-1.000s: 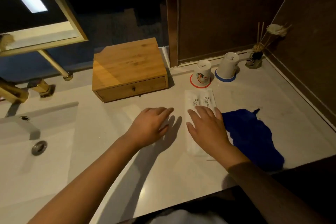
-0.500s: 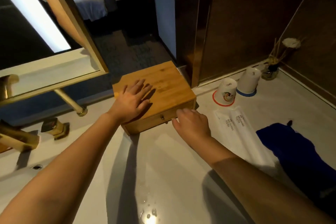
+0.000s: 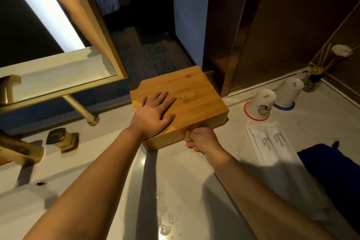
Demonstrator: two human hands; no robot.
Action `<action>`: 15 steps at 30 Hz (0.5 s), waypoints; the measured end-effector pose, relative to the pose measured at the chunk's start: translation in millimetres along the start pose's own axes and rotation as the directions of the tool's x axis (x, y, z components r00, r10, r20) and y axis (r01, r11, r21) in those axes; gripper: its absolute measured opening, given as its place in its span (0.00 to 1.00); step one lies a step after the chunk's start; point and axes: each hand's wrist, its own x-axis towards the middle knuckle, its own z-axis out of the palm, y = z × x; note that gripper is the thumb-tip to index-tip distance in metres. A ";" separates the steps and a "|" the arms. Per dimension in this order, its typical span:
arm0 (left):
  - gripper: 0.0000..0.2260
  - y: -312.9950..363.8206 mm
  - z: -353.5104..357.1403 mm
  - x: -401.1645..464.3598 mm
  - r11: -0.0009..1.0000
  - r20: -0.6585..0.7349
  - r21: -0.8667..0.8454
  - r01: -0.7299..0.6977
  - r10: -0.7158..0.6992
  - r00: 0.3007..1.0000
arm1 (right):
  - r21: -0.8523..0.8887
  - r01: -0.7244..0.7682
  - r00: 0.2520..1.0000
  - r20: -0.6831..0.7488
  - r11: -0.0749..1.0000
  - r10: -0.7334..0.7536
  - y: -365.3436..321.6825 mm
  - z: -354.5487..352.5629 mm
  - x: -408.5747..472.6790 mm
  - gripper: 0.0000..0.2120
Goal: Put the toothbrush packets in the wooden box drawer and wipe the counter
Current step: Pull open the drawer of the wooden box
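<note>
A wooden box with one front drawer stands at the back of the white counter. My left hand lies flat and spread on its lid. My right hand is curled at the drawer front, fingers pinched where the small knob sits; the knob itself is hidden. The drawer looks shut. Two white toothbrush packets printed "BRUSHING TEETH" lie side by side on the counter to the right of the box. A blue cloth lies crumpled further right.
Two upturned white cups stand on red and blue coasters behind the packets. A reed diffuser sits in the back right corner. Gold tap fittings and the sink are at left, a gold-framed mirror above. Water drops lie near the front.
Both hands left the packets and moved to the box. The left settled flat on the lid; the right closed its fingers at the drawer front. My view moved closer.
</note>
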 end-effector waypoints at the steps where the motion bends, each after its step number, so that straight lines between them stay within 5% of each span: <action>1: 0.31 -1.2 0.2 0.1 1.000 -0.001 -0.003 -0.001 0.001 1.000 | 0.035 0.013 1.000 0.001 0.999 -0.013 1.6 0.8 -1.7 0.13; 15: 0.28 -1.2 -2.7 0.7 1.000 0.003 -0.013 0.005 -0.005 1.000 | 0.088 0.030 0.999 -0.033 0.996 -0.027 47.0 -10.6 -63.3 0.09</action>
